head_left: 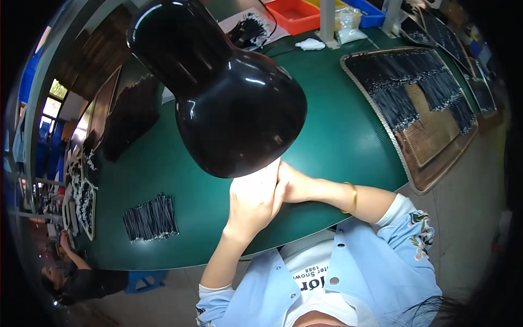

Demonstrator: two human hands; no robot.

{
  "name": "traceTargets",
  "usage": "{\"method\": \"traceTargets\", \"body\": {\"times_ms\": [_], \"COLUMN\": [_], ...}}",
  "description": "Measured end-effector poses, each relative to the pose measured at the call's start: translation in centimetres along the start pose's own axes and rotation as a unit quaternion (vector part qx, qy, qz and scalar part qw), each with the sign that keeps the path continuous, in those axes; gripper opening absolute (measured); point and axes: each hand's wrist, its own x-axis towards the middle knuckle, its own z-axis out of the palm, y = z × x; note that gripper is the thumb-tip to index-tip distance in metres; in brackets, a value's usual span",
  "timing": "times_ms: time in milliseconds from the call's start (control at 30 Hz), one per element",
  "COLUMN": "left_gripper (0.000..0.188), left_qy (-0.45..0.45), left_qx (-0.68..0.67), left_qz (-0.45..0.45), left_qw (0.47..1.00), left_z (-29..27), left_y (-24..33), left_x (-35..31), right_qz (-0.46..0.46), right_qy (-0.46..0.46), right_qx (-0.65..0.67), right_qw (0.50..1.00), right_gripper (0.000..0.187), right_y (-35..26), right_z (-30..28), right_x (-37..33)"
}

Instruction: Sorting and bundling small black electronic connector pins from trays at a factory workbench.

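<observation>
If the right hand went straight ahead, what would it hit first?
The right hand would probably meet the left hand, which it seems to touch; the black lamp head partly blocks the view, so depth is unclear.

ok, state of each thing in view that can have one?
Lamp: apparently on, tipped down
Left hand: bent, fingertips hidden by lamp, grip unclear
Right hand: against left hand, grip unclear
Cord row: laid side by side
Tray: partly covered with dark cords
Jacket: front open
</observation>
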Motion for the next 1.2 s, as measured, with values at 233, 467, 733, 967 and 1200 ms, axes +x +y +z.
{"method": "traceTargets", "body": {"times_ms": [233, 467, 733, 967, 1200], "left_gripper": [0.049, 0.027, 0.024, 0.025, 0.038], "left_qy": [-0.033, 0.145, -0.176, -0.040, -0.017], "left_qx": [0.047, -0.188, -0.683, -0.716, -0.681], "left_qz": [-0.007, -0.166, -0.385, -0.322, -0.352], "left_qw": [0.998, 0.957, 0.595, 0.618, 0.641], "left_z": [0.1, 0.2, 3.5, 3.6, 2.9], "left_y": [1.2, -0.3, -0.2, -0.7, -0.6], "left_x": [1.3, 0.9, -0.3, -1.6, -2.0], "right_qz": [0.013, 0.144, 0.212, 0.149, 0.045], "right_qy": [0.015, 0.020, -0.014, 0.080, 0.118], "right_qx": [0.048, 0.304, 0.315, 0.328, 0.164], "right_qw": [0.999, 0.942, 0.925, 0.929, 0.978], "right_gripper": [0.019, 0.024, 0.036, 0.019, 0.019], "right_y": [0.7, -1.0, -2.9, -2.6, -2.1], "right_z": [-0.8, -4.2, -4.0, -3.5, -3.3], "right_x": [-0.3, 0.3, 0.2, 0.8, 0.5]}}
